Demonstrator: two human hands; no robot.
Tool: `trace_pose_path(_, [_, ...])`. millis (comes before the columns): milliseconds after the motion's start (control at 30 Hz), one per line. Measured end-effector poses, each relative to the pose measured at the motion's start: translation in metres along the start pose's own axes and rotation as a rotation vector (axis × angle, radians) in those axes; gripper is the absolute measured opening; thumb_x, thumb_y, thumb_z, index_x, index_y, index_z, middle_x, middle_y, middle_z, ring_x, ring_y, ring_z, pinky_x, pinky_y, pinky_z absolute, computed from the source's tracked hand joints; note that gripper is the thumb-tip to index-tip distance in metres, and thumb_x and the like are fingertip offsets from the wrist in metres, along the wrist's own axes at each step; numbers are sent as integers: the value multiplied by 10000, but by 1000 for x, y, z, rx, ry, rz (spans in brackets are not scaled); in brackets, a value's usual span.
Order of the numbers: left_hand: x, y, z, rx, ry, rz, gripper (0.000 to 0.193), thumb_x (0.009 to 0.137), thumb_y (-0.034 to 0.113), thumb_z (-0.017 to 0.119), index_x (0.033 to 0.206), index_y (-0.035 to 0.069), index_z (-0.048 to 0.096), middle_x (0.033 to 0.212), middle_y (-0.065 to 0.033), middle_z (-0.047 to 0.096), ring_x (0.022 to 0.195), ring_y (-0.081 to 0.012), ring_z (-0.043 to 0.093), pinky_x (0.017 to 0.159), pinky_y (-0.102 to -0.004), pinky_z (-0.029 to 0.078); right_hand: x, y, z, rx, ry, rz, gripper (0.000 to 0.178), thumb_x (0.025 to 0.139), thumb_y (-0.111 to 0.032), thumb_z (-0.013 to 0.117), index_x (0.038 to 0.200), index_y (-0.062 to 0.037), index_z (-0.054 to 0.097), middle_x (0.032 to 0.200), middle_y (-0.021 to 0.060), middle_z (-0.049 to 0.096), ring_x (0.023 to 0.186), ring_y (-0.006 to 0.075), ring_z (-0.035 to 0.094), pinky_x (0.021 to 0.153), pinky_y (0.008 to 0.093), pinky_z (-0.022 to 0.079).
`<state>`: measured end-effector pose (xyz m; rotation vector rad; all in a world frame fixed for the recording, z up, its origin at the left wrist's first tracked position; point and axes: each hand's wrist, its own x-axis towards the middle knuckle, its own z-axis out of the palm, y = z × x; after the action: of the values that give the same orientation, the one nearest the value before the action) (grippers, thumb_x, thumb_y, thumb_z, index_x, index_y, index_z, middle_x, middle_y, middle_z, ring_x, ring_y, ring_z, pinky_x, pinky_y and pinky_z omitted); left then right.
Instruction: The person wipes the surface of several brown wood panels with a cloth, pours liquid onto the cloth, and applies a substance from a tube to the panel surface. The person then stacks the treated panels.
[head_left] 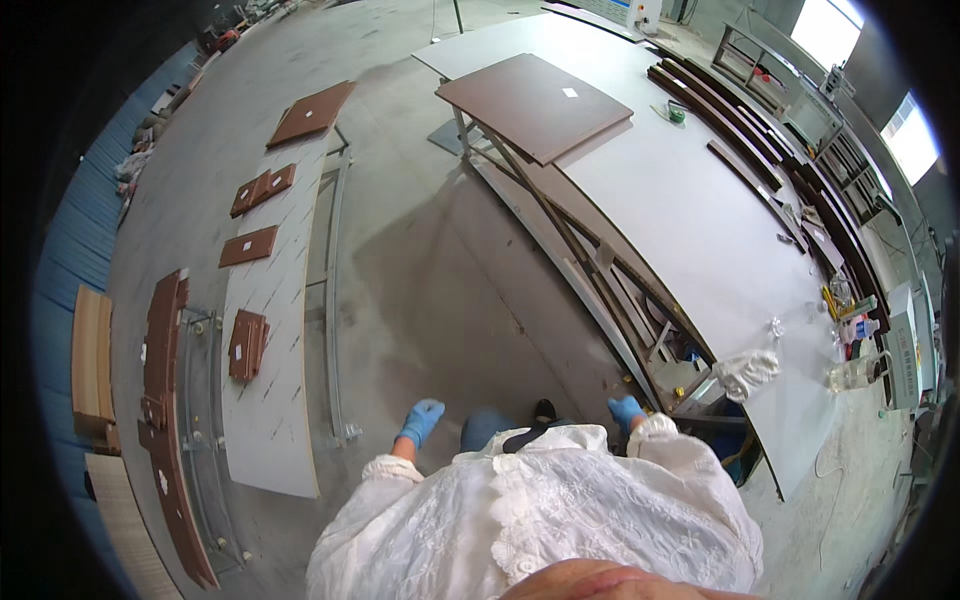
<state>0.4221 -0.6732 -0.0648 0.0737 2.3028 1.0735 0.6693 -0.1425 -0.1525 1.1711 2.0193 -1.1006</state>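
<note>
My left hand, in a blue glove, hangs over the floor in front of me with its fingers curled in. Nothing shows in it. My right hand, gloved in the same blue, is at my right side by the edge of the long white-topped table. Its fingers look curled too, with no held thing visible. Neither hand touches a board. Nearest to the left hand is a narrow marble-patterned panel on a metal stand, bearing several small brown boards.
A large brown panel lies on the white table's far end. Dark strips, a green tape measure, a crumpled white cloth and a clear jug are along its right side. Long brown boards rest on a rack at far left.
</note>
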Motion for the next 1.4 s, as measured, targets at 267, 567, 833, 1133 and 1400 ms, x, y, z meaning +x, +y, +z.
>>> trace_pose_path(267, [127,-92,-130,-28,-148,-526,363,934,347,656,1135,50,710,1081,-153,684,970,-311,620,843,-426,523,115,-374,-77,588,122,-226,451,987,-458,626,994,-15,706,810,55,677,707,166,620,629,330,488])
trace_pose_path(567, [479,94,-331,245,182,-196,538,885,453,685,1084,-46,716,1050,-218,751,1005,-371,704,901,-475,521,206,-605,-154,1249,127,-55,549,972,-581,634,1215,-89,617,1126,89,694,919,236,690,758,345,563])
trace_pose_path(833, [740,382,-307,91,163,345,525,923,398,703,1255,-6,660,1174,-188,730,1102,-275,686,959,-403,523,278,-670,-204,1664,180,-161,486,948,-430,719,1275,-80,638,1172,109,698,1009,259,680,873,417,567])
trace_pose_path(1133, [926,588,-297,399,313,591,619,906,506,682,1240,-15,665,1179,-259,712,1093,-390,689,934,-451,529,257,-672,-210,1685,217,79,443,949,-271,730,1285,-4,619,1182,131,699,1005,291,717,906,417,624])
trace_pose_path(1400, [1099,699,-279,782,-180,274,899,918,769,456,1120,-67,715,1182,-321,683,1101,-452,665,961,-480,501,224,-707,-186,1807,111,218,474,947,-234,731,1332,14,607,1250,120,689,1129,266,671,1010,426,541])
